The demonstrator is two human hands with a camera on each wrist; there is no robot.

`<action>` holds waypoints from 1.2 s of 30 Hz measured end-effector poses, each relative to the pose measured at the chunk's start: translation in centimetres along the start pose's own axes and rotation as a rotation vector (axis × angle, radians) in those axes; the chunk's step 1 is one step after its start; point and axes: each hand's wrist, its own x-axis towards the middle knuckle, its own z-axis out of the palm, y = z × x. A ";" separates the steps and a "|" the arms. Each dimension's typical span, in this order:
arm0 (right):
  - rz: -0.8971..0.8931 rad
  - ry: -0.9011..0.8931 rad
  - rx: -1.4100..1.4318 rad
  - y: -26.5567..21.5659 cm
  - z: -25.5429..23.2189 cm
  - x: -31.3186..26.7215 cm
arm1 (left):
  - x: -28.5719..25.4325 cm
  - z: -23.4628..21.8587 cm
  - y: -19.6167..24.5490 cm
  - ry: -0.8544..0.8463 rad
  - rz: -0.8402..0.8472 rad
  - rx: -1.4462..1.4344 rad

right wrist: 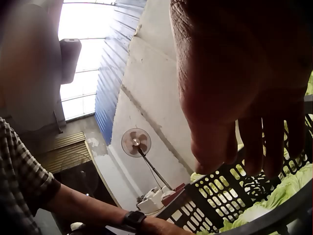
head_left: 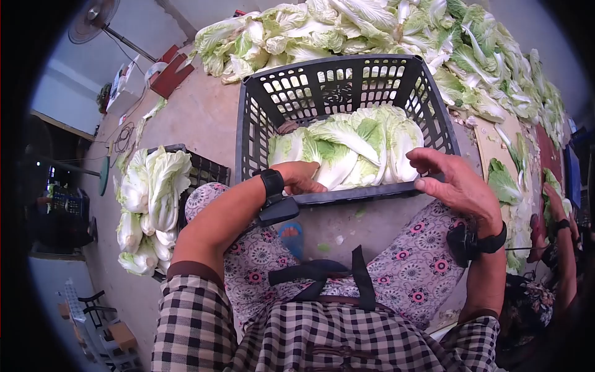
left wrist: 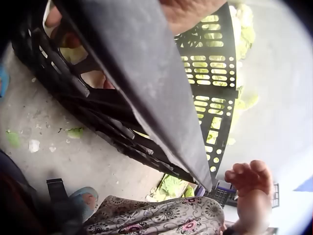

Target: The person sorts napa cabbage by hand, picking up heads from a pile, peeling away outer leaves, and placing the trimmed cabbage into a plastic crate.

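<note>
A black slatted plastic crate [head_left: 338,65] stands in front of me, partly filled with napa cabbages [head_left: 347,142] laid side by side. My left hand [head_left: 302,177] reaches over its near rim, against the cabbages at the front left. Some of its fingers [left wrist: 53,17] show through slots in the crate wall; the rest are hidden by the rim, so I cannot tell whether they grip a cabbage. Above the near right corner, my right hand [head_left: 449,180] hovers with fingers loosely bent and nothing between them. In the right wrist view its fingers [right wrist: 252,147] hang over the crate.
Napa cabbages [head_left: 297,37] are heaped behind the crate and along the right. On the left, more cabbages [head_left: 152,186] top a second black crate [head_left: 211,167]. Another person's hand [head_left: 555,201] is at the right edge. A standing fan [head_left: 93,18] is back left.
</note>
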 end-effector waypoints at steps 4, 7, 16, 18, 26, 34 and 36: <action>-0.002 -0.076 0.001 1.2 1.2 2.3 | 0.6 0.6 0.2 0.037 0.017 -0.080; 0.005 -0.102 0.013 1.6 1.3 2.9 | 0.7 0.6 0.5 0.106 0.048 -0.076; -0.018 0.035 0.062 1.9 1.4 2.2 | -7.6 -5.8 2.5 0.301 0.183 -0.411; -0.071 0.144 0.027 1.5 1.6 1.9 | -9.9 -6.1 1.9 0.310 0.271 -0.553; -0.417 0.365 -0.605 -4.3 4.5 3.5 | -13.5 -2.5 3.8 0.237 0.751 -0.506; -0.002 0.480 -0.104 -5.0 5.8 4.5 | -13.9 -2.6 2.9 0.476 0.994 -0.430; -0.011 0.417 0.106 -5.1 6.6 4.6 | -12.6 -1.8 3.2 0.552 1.062 -0.517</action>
